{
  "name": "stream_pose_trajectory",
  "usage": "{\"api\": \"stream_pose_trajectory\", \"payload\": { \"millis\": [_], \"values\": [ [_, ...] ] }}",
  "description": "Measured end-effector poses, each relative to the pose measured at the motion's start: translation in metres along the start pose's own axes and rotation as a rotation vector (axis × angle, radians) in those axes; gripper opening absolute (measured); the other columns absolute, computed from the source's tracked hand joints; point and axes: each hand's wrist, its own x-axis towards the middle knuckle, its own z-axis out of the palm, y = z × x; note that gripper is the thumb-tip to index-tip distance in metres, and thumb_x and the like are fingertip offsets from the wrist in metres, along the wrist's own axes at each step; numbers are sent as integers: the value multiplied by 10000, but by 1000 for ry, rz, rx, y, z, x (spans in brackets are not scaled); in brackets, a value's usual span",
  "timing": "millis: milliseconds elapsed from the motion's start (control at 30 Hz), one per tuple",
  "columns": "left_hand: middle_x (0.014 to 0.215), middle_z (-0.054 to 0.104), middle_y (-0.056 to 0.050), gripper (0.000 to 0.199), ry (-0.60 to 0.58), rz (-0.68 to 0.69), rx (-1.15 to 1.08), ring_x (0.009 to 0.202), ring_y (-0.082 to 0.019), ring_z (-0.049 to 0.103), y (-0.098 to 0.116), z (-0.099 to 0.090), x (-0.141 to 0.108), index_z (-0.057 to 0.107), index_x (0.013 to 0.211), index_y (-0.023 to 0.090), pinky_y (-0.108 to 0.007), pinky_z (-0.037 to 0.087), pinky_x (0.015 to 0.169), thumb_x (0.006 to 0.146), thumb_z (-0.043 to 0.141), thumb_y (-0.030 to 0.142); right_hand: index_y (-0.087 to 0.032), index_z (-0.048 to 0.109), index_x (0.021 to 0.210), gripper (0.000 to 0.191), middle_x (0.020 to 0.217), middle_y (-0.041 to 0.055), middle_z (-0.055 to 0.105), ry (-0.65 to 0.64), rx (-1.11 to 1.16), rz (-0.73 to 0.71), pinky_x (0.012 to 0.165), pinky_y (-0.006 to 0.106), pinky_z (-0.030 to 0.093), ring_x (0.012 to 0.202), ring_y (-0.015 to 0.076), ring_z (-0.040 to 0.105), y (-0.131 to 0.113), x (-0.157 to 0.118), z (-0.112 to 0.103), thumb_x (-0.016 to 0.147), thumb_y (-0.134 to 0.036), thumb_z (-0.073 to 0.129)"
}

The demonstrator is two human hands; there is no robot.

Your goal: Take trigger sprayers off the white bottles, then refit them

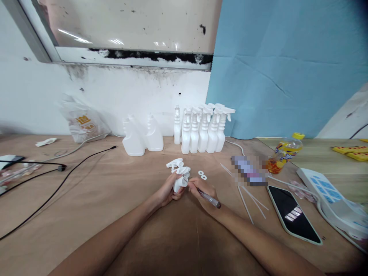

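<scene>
Over the middle of the table, my left hand (170, 190) is closed around a white spray head (180, 183), its round opening turned toward my right hand. My right hand (203, 191) grips a pen (209, 198) with a clear barrel, and its tip end is at the opening of the spray head. Another white spray head (174, 163) lies just beyond my left hand. Two small white rings (202, 175) rest on the brown table (109, 199) behind my right hand. Thin white tubes (245, 203) lie to the right.
Several white spray bottles (203, 134) stand by the wall, with bottles without spray heads (133, 140) to their left. On the right are a phone (294, 214), a drink bottle (287, 153) and a white power strip (330, 199). Black cables (66, 184) and a plastic bag (83, 122) are left.
</scene>
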Motion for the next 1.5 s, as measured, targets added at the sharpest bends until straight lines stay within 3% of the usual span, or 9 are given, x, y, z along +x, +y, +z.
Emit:
{"api": "stream_pose_trajectory", "payload": {
  "millis": [200,367,533,733,900,1067,1233,1400,1500],
  "values": [
    [416,448,80,270,7,39,58,300,-56,247,-3,4,-1,506,941,205,-158,105,320,812,610,418,-176,574,666,435,519,-4,610,-105,580,603,325,201,331,346,102,513,0,8,-7,894,-545,541],
    [404,420,89,311,23,14,-10,290,-52,234,-3,-1,-1,525,962,209,-163,84,331,798,621,454,-164,585,689,411,572,32,670,-97,828,702,341,209,393,377,133,578,1,9,-3,854,-540,610],
    [393,322,54,416,-25,-43,-64,322,-41,188,2,-11,0,455,595,180,-201,42,343,805,514,534,-157,703,891,336,771,54,700,-123,854,536,516,251,496,583,147,658,0,7,0,902,-475,597],
    [413,279,52,528,-98,-113,-102,348,-33,190,5,-13,-1,411,496,172,-184,77,337,810,490,590,-220,655,1248,337,852,26,651,-247,549,261,592,248,505,598,105,596,1,4,-6,979,-360,508],
    [499,380,51,492,-65,-78,-128,383,-33,244,7,-6,-4,449,648,169,-146,146,345,853,508,612,-208,553,1383,414,1108,96,678,-200,18,-225,818,275,538,954,180,666,4,7,-12,972,-217,504],
    [548,478,77,367,177,187,117,368,-66,301,7,-7,-5,438,1018,234,-154,197,341,881,538,560,-172,638,1269,363,936,84,738,-87,-337,-469,743,259,537,803,169,689,14,14,-30,930,-123,517],
    [665,511,55,411,526,387,575,466,-93,433,20,-36,-4,450,1019,223,-197,325,423,866,516,599,-166,734,1015,250,833,66,714,-35,-256,-120,711,278,505,745,171,665,27,19,-50,965,-205,491],
    [791,586,-7,378,630,391,809,763,-197,544,32,-67,-5,585,927,196,-305,445,710,791,614,547,-172,739,944,350,684,16,625,14,44,411,564,274,454,534,140,573,43,23,-54,966,-405,480],
    [818,601,-31,337,637,362,939,885,-258,542,32,-74,-2,623,821,200,-387,425,858,764,627,533,-165,709,1030,386,738,13,626,72,235,577,449,257,388,430,106,507,50,24,-51,922,-480,514]
  ]
}}
